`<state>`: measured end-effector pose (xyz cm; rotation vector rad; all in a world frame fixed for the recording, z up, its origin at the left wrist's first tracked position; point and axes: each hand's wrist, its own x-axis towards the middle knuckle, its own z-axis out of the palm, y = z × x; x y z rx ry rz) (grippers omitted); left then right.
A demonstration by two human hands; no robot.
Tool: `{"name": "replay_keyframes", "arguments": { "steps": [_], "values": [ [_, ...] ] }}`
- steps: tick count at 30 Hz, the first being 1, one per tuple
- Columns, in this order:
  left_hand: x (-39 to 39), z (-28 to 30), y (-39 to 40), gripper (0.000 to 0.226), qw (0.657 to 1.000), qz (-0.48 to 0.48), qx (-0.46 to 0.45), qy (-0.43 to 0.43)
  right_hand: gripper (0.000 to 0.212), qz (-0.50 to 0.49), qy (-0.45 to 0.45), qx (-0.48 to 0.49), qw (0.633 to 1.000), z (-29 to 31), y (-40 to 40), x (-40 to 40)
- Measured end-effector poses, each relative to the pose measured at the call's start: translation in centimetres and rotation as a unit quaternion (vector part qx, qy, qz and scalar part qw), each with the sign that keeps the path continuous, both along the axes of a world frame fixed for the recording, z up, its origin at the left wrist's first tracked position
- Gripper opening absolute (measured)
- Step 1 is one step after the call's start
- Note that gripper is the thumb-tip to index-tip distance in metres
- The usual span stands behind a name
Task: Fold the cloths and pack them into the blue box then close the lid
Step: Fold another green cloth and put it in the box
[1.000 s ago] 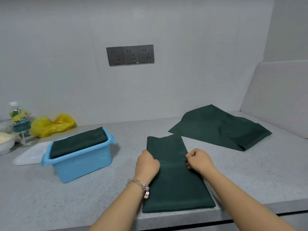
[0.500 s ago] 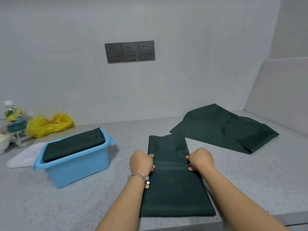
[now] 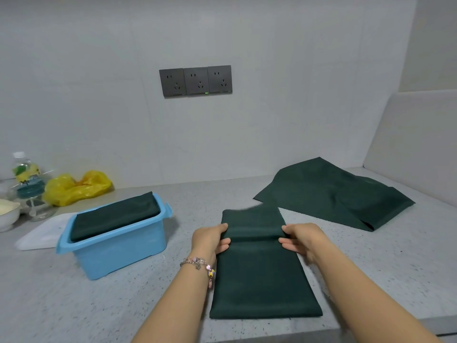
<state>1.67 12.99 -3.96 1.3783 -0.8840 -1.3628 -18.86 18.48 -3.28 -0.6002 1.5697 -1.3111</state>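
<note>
A dark green cloth (image 3: 262, 276) lies as a long folded strip on the grey counter in front of me. My left hand (image 3: 210, 240) pinches its left edge and my right hand (image 3: 300, 238) pinches its right edge, about a third of the way from the far end, where a crease is raised. The blue box (image 3: 118, 248) stands open to the left with a folded green cloth (image 3: 113, 216) lying on top of its contents. Its white lid (image 3: 42, 235) lies flat behind the box. Another green cloth (image 3: 333, 191) is spread loosely at the back right.
A yellow plastic bag (image 3: 76, 186), a water bottle (image 3: 26, 170), a glass (image 3: 37, 204) and a white bowl (image 3: 7, 214) crowd the far left. Wall sockets (image 3: 195, 80) sit above the counter. A white panel (image 3: 415, 144) stands at the right. The counter's front edge (image 3: 420, 330) is close.
Both hands have gone from fists pressing on the strip to pinching its side edges. The strip's far end has been lifted and drawn toward me, so the strip looks shorter.
</note>
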Motion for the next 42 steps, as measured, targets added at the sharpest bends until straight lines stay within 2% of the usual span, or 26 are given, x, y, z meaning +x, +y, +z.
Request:
{"name": "replay_keyframes", "arguments": {
  "steps": [5,11,14,16,18,22,28,32,34,36,38,40,42],
  "values": [
    [0.6,0.6,0.2,0.019,0.998,-0.055,0.029,0.023,0.003,0.023,-0.021,-0.012,0.999,0.1,-0.1,-0.3],
    [1.5,1.0,0.5,0.013,0.991,-0.125,0.036,0.035,0.023,0.044,-0.053,-0.028,0.997,0.2,0.3,-1.0],
    [2.0,1.2,0.7,0.016,0.986,-0.15,0.032,0.059,0.017,0.06,-0.061,-0.04,0.996,0.3,0.6,-1.1],
    [1.8,1.1,0.8,0.021,0.986,-0.163,0.021,0.039,0.022,0.059,-0.037,-0.042,0.997,0.1,0.5,-0.9],
    [1.6,0.9,0.9,0.015,0.986,-0.165,-0.002,0.017,0.023,0.052,-0.019,-0.05,0.997,-0.2,0.4,-0.5],
    [2.0,0.6,0.9,0.012,0.983,-0.18,-0.017,0.025,0.019,0.063,-0.027,-0.07,0.995,-0.6,0.4,-0.7],
    [3.3,-0.1,1.2,0.02,0.965,-0.248,-0.067,0.053,0.013,0.096,-0.077,-0.096,0.988,-0.4,1.2,-1.6],
    [3.5,-0.4,1.5,0.016,0.959,-0.256,-0.101,0.068,0.026,0.1,-0.137,-0.124,0.978,-0.7,1.8,-2.1],
    [3.2,-0.2,1.9,0.026,0.962,-0.246,-0.102,0.064,0.027,0.097,-0.151,-0.144,0.973,-0.8,1.7,-2.0],
    [3.1,-0.1,2.5,0.047,0.964,-0.239,-0.107,0.052,0.021,0.088,-0.119,-0.143,0.979,-0.9,1.8,-1.8],
    [3.0,-0.2,2.8,0.054,0.96,-0.249,-0.124,0.004,0.027,0.088,-0.05,-0.123,0.987,-1.1,1.9,-1.5],
    [3.0,-0.2,3.0,0.045,0.958,-0.25,-0.133,-0.048,0.026,0.113,0.038,-0.101,0.988,-1.2,2.0,-1.2],
    [3.0,-0.4,3.3,0.028,0.956,-0.25,-0.131,-0.086,0.016,0.129,0.103,-0.096,0.982,-1.3,2.4,-1.0]
  ]
}}
